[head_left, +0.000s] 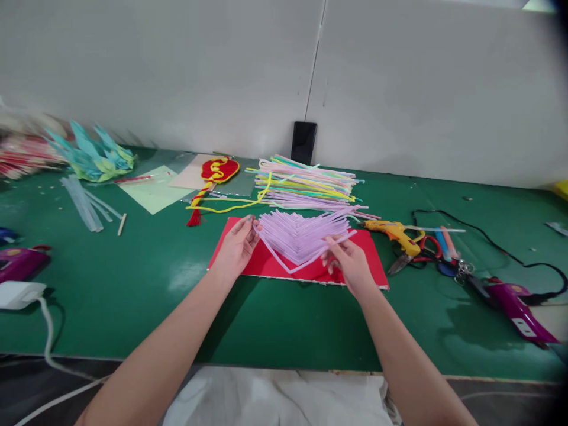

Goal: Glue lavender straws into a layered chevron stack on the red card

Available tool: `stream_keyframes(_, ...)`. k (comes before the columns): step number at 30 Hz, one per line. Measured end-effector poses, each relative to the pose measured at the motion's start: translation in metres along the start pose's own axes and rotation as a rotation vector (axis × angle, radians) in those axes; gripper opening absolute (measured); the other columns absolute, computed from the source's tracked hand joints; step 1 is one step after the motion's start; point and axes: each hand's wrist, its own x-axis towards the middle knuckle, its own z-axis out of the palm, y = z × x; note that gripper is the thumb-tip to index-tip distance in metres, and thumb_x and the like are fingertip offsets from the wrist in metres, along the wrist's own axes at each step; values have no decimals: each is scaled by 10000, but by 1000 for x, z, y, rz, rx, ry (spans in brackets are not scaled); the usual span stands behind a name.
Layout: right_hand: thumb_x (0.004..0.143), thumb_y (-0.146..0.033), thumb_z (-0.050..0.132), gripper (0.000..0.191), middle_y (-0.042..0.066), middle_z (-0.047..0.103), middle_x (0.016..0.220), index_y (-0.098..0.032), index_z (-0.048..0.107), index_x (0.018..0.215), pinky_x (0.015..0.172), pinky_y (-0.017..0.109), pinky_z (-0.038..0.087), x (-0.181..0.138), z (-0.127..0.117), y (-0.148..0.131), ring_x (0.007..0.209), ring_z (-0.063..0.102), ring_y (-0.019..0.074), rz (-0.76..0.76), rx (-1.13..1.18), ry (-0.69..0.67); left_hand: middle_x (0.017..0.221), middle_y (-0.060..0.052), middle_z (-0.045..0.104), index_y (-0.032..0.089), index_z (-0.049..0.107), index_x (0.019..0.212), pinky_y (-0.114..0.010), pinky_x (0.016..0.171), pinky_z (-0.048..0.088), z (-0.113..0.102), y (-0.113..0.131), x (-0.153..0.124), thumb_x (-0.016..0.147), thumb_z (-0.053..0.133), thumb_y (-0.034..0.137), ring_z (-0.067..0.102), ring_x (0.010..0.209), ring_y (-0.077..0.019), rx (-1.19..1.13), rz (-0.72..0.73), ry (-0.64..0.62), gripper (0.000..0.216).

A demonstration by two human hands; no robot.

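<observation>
A lilac pipe cleaner point(291, 271), bent into a wide V, spans between my two hands. My left hand point(239, 245) is closed, pinching its left end between thumb and fingertips. Near the other end, my right hand point(348, 260) pinches the right arm of the V. Just beyond the bend lies a stack of lilac V-shaped pipe cleaners point(302, 236), nested into a chevron shape. It rests on a red board point(261, 263) with a pale front edge.
Several coloured pipe cleaners point(310, 180) lie in a pile behind the board. A yellow glue gun point(399, 235), scissors point(402, 262) and a purple tool point(517, 307) with a black cord are on the right. A phone point(304, 142) leans on the wall; a red fan-shaped ornament point(220, 170) lies back left.
</observation>
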Motion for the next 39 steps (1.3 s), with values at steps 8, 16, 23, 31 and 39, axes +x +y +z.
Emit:
stream_keyframes(8, 612, -543, 745, 427, -25, 582, 519, -150, 618, 721, 336, 177, 380, 9, -17, 3, 418, 513, 81, -58, -20, 252, 753, -6, 683, 149, 626, 921, -155, 616, 530, -2, -3, -2, 791, 661, 168, 658, 657, -87, 223, -5, 8, 136)
stream_keyframes(16, 707, -546, 658, 416, 3, 612, 512, -147, 567, 632, 309, 190, 392, 10, -24, 10, 317, 497, 80, -56, -365, 237, 784, -21, 653, 167, 634, 964, -309, 687, 537, -8, -5, -2, 753, 615, 181, 634, 688, -167, 860, 214, 38, 212)
stream_keyframes(23, 719, -534, 650, 394, 41, 652, 553, -153, 568, 659, 312, 183, 409, 13, -23, 13, 416, 587, 124, -37, -401, 216, 1069, -97, 607, 162, 589, 1069, -409, 938, 453, -5, -5, -11, 855, 524, 204, 573, 1020, -242, 1451, 645, 63, 227)
stream_keyframes(31, 717, -551, 638, 403, 39, 652, 559, -153, 579, 725, 292, 175, 379, 14, -19, 12, 434, 597, 136, -41, -434, 190, 1482, -74, 346, 195, 377, 1379, -427, 1145, 231, 9, -29, -33, 934, 472, 379, 291, 1370, -221, 1771, 713, -688, 491)
stream_keyframes(39, 686, -473, 669, 765, -16, 632, 589, -113, 418, 1313, 295, 180, 384, 9, -15, 3, 427, 554, 126, -46, -386, 254, 1485, -64, 351, 183, 364, 1406, -409, 1154, 176, 6, -35, -31, 968, 389, 416, 293, 1375, -194, 1923, 638, -798, 496)
